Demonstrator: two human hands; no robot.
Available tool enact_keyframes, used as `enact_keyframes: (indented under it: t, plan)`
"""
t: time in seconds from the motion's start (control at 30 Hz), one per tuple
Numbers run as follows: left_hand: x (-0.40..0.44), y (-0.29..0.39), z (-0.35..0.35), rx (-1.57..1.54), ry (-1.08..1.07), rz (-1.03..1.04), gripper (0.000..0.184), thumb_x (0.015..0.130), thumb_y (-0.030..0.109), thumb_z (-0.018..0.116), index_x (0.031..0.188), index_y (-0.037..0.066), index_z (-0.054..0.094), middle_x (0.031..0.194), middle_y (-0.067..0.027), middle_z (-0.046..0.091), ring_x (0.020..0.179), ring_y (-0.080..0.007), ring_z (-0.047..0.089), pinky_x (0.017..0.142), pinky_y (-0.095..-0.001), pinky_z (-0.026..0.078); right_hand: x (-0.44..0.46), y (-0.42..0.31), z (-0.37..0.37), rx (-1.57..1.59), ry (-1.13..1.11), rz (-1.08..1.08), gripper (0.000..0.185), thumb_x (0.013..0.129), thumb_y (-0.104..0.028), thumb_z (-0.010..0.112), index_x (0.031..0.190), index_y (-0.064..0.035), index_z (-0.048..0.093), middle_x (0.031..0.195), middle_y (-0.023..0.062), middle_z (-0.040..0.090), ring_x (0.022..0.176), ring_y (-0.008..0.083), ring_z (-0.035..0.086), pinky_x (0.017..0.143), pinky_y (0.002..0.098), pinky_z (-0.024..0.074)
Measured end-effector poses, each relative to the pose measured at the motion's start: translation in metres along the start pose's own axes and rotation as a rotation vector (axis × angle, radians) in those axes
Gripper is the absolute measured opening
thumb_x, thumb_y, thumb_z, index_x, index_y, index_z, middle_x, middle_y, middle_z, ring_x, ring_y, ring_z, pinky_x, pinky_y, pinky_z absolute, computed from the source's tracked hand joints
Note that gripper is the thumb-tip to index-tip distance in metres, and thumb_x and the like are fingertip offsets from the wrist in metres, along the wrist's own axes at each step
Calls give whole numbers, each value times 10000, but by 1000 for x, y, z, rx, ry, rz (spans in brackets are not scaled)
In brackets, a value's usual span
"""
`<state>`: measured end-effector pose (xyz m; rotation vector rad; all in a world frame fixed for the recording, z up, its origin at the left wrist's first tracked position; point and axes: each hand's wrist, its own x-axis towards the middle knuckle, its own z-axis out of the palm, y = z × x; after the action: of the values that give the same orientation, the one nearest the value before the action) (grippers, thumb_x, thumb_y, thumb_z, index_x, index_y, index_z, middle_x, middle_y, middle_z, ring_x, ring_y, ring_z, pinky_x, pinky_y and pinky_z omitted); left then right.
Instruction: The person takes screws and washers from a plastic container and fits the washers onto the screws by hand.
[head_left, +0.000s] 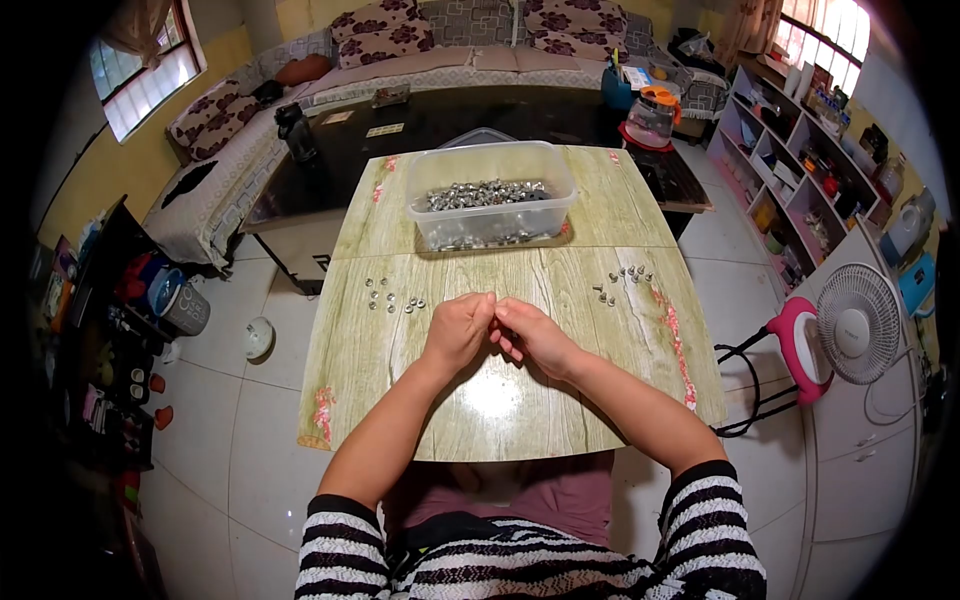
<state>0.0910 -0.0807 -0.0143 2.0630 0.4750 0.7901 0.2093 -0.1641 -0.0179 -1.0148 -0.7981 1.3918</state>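
My left hand (460, 328) and my right hand (530, 334) meet at the fingertips over the middle of the light wood-patterned table (480, 400). Both are closed in a pinch, and whatever lies between the fingers is too small or hidden to name. Several small round metal pieces (391, 300) lie to the left of my left hand. On the right, several small metal pieces with stems (608, 297) rest in a loose group. Beyond my hands stands a clear plastic tub (490, 218) holding a heap of small metal parts (485, 195).
Behind the table is a dark low table (430, 110) with a black bottle (295, 132) and an orange-lidded jug (652, 115). A pink and white fan (855, 325) stands at the right, near shelves (790, 160). A sofa (480, 62) lines the back.
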Motion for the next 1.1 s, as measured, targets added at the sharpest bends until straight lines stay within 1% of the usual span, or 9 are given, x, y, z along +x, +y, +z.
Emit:
enact_keyframes:
  t: [0.07,0.13,0.3,0.6,0.63,0.67,0.77,1.03,1.1]
  plan:
    - [0,0,-1,-100,-28,-80,221,845,177,454,708,7,489,664,-111,509,574,-218,517,538,-305,410,1,1,-2,-5,9,-11,213,896,-246,372,791,-82,459,654,-3,467,472,54,376,414,173,317]
    - [1,2,-2,-15,52,7,180,859,162,437,762,15,474,628,-33,491,578,-109,498,528,-248,402,2,-2,-2,-10,18,-22,208,894,-244,374,794,-82,458,659,-4,468,480,52,381,414,171,317]
    - [1,0,-1,18,-26,72,119,852,141,439,859,22,434,731,-70,506,620,-134,509,585,-252,412,3,-1,-8,-14,11,-23,213,889,-249,380,788,-78,455,658,-10,471,504,43,397,409,168,317]
    - [2,-1,4,-17,56,48,280,903,232,355,744,22,450,598,-60,479,558,-147,485,536,-258,392,-1,-9,3,-113,91,-95,152,881,-221,427,827,-80,445,666,-7,466,537,54,414,461,176,342]
    - [2,-4,3,18,67,41,266,898,223,364,750,21,454,626,-97,494,574,-205,501,547,-292,401,0,-8,3,-112,92,-96,152,881,-221,427,827,-80,445,666,-7,466,537,54,414,461,176,342]
    - [2,-5,2,52,79,35,252,893,214,373,756,20,459,654,-133,509,591,-262,518,558,-326,409,1,-6,3,-131,84,-195,128,871,-196,451,854,-69,447,679,2,476,566,69,440,500,191,370]
    - [1,-4,2,30,52,32,257,894,216,369,763,17,466,653,-144,499,590,-270,513,557,-328,406,4,-4,-2,-341,109,-371,127,849,-151,492,906,-46,449,713,26,500,623,103,487,570,223,413]
    - [0,-8,4,-88,54,-40,316,899,244,372,756,-3,508,615,-123,500,540,-201,479,534,-299,395,-2,-13,1,-771,168,-468,172,803,-80,543,942,-18,464,788,40,534,682,95,518,606,234,437]
    - [0,-10,4,-127,53,-58,331,900,255,373,750,-5,514,591,-113,491,522,-173,465,520,-290,390,-2,-12,2,-745,174,-504,162,789,-89,551,903,-17,462,755,107,555,663,204,553,601,286,445]
